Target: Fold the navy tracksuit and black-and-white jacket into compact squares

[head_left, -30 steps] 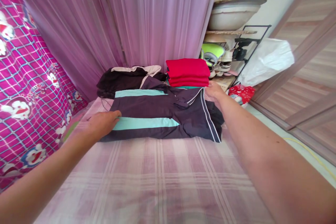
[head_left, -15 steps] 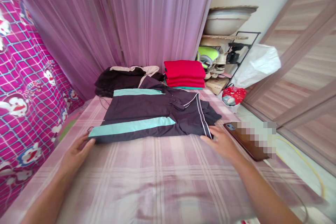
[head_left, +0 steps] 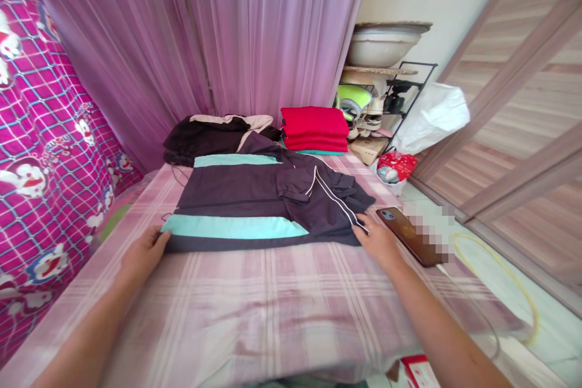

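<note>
A dark jacket with turquoise stripes and white piping lies flat on the plaid bedsheet, its hem to the left. My left hand pinches the near hem corner, where a turquoise stripe ends beside a thin cord loop. At the other end, my right hand closes thumb and fingers on the near edge by the white piping. A piped sleeve is folded back over the jacket's body. The fingertips of both hands are partly hidden by cloth.
Behind the jacket are a stack of folded red clothes and a dark pile of clothing. A phone with a cable lies right of my right hand. Beyond the bed stand a rack with shoes and a white plastic bag.
Both hands have closed on the jacket's near edge. The piped sleeve has shifted left across the body, and the near turquoise stripe now sits slightly lower and further right. The view has shifted slightly.
</note>
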### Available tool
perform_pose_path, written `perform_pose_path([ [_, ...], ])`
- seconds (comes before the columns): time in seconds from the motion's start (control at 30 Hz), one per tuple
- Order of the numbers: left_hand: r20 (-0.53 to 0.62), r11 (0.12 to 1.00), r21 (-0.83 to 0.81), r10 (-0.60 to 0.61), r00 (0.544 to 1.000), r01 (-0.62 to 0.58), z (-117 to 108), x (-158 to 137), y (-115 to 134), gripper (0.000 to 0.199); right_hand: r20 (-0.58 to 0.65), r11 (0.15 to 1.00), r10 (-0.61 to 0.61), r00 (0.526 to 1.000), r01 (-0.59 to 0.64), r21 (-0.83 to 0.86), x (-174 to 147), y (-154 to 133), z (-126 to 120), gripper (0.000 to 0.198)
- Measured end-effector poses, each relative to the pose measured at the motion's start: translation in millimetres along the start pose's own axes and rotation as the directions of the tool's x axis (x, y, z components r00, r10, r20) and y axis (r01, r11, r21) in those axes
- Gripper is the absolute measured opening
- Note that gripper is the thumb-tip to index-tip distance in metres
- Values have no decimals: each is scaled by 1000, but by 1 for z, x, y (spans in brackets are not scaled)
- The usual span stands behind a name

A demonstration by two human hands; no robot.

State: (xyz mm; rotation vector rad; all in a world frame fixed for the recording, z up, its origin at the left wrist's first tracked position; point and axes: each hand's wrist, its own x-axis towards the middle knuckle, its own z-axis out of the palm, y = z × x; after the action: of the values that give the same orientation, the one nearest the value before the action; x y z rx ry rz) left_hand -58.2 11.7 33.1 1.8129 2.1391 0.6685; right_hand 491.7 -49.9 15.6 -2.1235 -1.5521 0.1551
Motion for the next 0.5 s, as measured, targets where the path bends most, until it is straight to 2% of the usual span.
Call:
perform_pose_path([
  [0.03,25,997,70,-15,1000,13,-1,-3,0,38,17,996,-22,1000,23,-86,-4,-1,1,43],
  [0.1,31,993,107,-54,998,50,-4,-7,4,40,44,983,-43,998,50,-176,-11,-5,1,47],
  [0.27,37,989,116,-100,994,95,-10,-15,20,45,84,985,5,996,10,-171,-12,-9,-9,45],
  [0.4,-3,954,278,-112,994,108,-6,-23,20,40,35,935,12,999,1,-354,-12,-15,-7,40],
  [0.5,-8,917,388,-96,995,91,-2,-25,19,46,61,894,-7,998,33,-446,-14,-20,-3,34],
])
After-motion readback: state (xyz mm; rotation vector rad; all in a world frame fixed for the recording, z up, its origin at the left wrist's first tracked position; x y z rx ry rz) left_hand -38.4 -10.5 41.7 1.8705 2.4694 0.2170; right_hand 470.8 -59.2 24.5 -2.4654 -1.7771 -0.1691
